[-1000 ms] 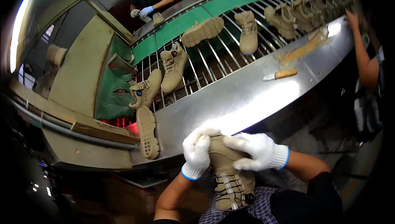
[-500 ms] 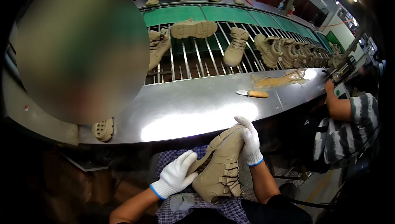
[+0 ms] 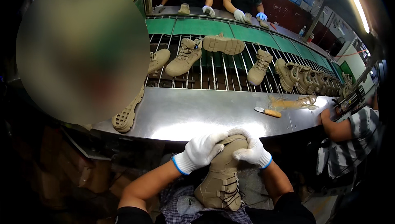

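A tan lace-up boot [image 3: 220, 183] rests over my lap with its toe pointing away toward the bench and its laces toward me. My left hand [image 3: 201, 153], in a white knit glove, is wrapped round the left side of the toe end. From the right, my gloved right hand [image 3: 251, 153] closes over the same toe, its thumb lying across the upper. The fingers of both hands nearly meet at the tip. Most of the boot's sole is hidden behind the upper and my left hand. Checked cloth [image 3: 181, 207] lies under the boot.
Ahead is a metal bench [image 3: 193, 105] bearing a wooden-handled knife [image 3: 269, 112] and a loose tan sole [image 3: 124, 119]. Beyond it, a roller conveyor carries several tan boots [image 3: 184, 57]. Two gloved people work at the far side; a person's striped sleeve [image 3: 364, 121] is at right.
My left hand has moved from the boot's near left side up to its toe, joining the right. The sole, earlier gaping along the left, is now mostly out of sight. The view has shifted.
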Action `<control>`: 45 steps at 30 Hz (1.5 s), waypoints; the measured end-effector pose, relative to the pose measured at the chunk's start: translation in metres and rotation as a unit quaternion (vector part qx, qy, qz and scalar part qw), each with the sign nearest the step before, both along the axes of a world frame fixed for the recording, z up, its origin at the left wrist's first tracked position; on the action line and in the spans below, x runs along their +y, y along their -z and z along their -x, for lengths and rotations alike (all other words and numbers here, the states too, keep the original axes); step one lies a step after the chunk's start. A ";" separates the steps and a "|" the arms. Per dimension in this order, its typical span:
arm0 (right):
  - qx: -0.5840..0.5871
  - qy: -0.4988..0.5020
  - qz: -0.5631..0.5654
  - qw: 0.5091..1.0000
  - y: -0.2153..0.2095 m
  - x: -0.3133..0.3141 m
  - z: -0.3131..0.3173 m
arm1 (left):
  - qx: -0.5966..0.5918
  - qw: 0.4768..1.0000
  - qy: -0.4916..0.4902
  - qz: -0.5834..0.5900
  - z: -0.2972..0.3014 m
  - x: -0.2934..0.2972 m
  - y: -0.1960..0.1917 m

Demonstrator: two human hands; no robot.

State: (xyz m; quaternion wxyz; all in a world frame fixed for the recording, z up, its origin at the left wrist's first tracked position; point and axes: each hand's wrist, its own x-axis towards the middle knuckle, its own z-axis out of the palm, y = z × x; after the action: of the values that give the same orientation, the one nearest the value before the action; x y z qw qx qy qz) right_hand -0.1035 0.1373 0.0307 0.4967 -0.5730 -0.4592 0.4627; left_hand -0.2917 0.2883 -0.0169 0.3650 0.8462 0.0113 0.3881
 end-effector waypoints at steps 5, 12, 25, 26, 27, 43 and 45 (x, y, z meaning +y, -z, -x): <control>-0.226 0.030 0.028 0.973 -0.035 0.006 0.010 | 0.052 0.946 0.066 0.313 -0.035 0.013 0.006; -0.227 -0.117 0.063 0.965 -0.027 0.008 -0.036 | 0.026 0.997 -0.018 0.069 0.005 -0.022 -0.002; -0.188 -0.136 -0.012 0.973 -0.023 0.013 -0.032 | 0.134 0.935 0.143 0.295 0.037 -0.002 -0.011; -0.195 -0.140 0.005 0.971 -0.024 0.009 -0.037 | 0.132 0.939 0.144 0.283 0.039 -0.006 -0.016; -0.195 -0.139 0.008 0.971 -0.024 0.009 -0.038 | 0.131 0.943 0.145 0.270 0.041 -0.010 -0.020; -0.034 0.053 -0.090 0.994 0.027 -0.006 -0.002 | 0.135 0.972 -0.035 0.188 0.070 -0.041 -0.003; -0.018 0.056 -0.131 0.990 0.026 0.002 0.007 | 0.137 0.985 -0.040 0.092 0.054 -0.025 -0.010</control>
State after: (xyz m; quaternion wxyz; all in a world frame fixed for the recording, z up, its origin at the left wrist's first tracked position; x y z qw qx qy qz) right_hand -0.1103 0.1392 0.0046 0.5840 -0.5360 -0.4921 0.3597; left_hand -0.3455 0.2633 -0.0073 0.4209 0.8529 0.1308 0.2797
